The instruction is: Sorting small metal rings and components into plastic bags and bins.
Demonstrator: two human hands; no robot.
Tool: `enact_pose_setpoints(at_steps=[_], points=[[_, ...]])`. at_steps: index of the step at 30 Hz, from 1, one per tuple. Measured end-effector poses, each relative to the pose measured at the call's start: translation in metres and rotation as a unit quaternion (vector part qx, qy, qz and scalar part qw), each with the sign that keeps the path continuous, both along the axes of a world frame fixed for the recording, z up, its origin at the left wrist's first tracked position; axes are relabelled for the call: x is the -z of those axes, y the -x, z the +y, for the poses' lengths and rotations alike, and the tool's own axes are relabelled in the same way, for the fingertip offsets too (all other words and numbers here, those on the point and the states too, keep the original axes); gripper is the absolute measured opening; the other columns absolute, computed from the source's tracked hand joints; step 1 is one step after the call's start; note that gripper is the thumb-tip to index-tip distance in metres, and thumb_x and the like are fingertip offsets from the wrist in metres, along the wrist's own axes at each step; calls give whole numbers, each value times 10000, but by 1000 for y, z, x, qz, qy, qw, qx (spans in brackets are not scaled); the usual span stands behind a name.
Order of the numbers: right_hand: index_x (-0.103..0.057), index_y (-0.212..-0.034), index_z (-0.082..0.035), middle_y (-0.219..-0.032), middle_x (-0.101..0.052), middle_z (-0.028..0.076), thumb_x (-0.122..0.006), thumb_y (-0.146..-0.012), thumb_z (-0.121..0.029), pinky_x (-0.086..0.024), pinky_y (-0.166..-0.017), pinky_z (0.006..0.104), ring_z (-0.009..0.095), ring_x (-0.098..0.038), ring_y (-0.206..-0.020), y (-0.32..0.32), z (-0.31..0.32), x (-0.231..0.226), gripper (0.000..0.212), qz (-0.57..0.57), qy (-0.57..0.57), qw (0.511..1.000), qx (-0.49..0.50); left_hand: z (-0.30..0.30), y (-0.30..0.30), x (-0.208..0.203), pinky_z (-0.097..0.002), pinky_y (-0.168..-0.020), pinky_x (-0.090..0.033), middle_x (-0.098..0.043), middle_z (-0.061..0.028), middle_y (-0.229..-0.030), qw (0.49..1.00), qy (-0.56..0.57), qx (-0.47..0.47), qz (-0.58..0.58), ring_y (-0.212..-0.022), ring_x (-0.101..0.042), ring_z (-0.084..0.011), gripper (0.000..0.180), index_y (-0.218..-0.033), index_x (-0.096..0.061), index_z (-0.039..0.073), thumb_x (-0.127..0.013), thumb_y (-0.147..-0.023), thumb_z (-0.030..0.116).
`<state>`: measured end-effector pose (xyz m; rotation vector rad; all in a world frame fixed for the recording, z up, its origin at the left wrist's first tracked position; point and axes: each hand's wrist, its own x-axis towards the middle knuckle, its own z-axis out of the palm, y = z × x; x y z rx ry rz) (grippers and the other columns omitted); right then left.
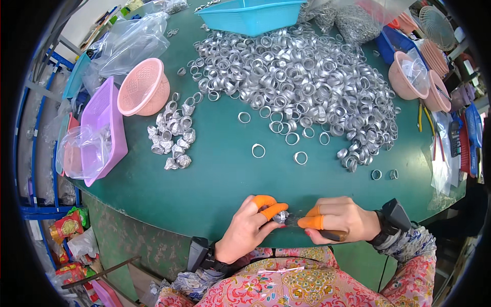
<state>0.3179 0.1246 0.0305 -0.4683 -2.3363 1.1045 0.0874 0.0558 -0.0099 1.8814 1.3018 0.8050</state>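
Near the front edge of the table, my left hand (pixel 244 225) pinches a chunky silver-grey ring (pixel 281 217) between orange-covered fingers and thumb. My right hand (pixel 348 219), also with orange finger covers, is closed around a hand tool with a brown handle (pixel 335 235). The tool's thin tip is hard to make out; it points left toward the ring, and I cannot tell whether it touches. Beyond my hands lie a few single rings (pixel 300 158) and a broad heap of plain silver-grey rings (pixel 286 71). A smaller group of chunky rings (pixel 174 128) sits to the left.
On the left are a pink basket (pixel 158 87), a purple tray (pixel 120 133) and clear plastic bags (pixel 130 43). A light-blue basin (pixel 250 18) stands at the far side. Pink bowls (pixel 401 84) and yellow-handled pliers (pixel 420 117) are at the right.
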Motion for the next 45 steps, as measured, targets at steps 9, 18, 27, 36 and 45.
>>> enact_pose_setpoints(at_steps=[9, 18, 27, 36, 45], points=[[-647, -984, 2, -761, -656, 88, -567, -919, -87, -454, -484, 243, 127, -562, -557, -3, 6, 12, 136, -28, 538, 830, 145, 1, -3, 2, -354, -749, -480, -587, -92, -987, 999, -9, -26, -28, -871, -561, -265, 378, -1069, -696, 77, -785, -703, 104], [-657, -984, -20, -754, -654, 58, -623, -870, -87, -460, -493, 275, 152, -561, -559, -1, 7, 3, 136, -53, 330, 939, 79, 0, 0, 3, -356, -764, -481, -584, -102, -1006, 1000, -21, -20, -10, -895, -558, -276, 373, -1084, -690, 79, -770, -721, 114], [-650, -934, -13, -741, -642, 92, -652, -835, -54, -501, -590, 287, 188, -606, -625, 0, -4, -9, 107, -69, -29, 996, -40, -2, 3, 0, -362, -782, -480, -581, -104, -1030, 1000, 9, -10, -22, -919, -555, -280, 377, -1100, -683, 81, -764, -734, 116], [-631, -1019, -4, -792, -661, 40, -540, -945, -116, -462, -545, 249, 78, -558, -621, 2, 8, 1, 162, -60, 539, 832, 119, -2, 0, 3, -359, -777, -483, -586, -99, -1041, 999, -10, -19, -25, -931, -560, -278, 359, -1083, -690, 81, -764, -733, 111], [-613, -1006, 2, -785, -646, 48, -540, -955, -129, -471, -524, 257, 92, -584, -629, 1, -5, 3, 158, -62, 490, 862, 114, -5, 3, 4, -358, -778, -482, -581, -99, -1034, 1000, -18, -15, -14, -927, -555, -279, 371, -1101, -682, 85, -754, -737, 87]])
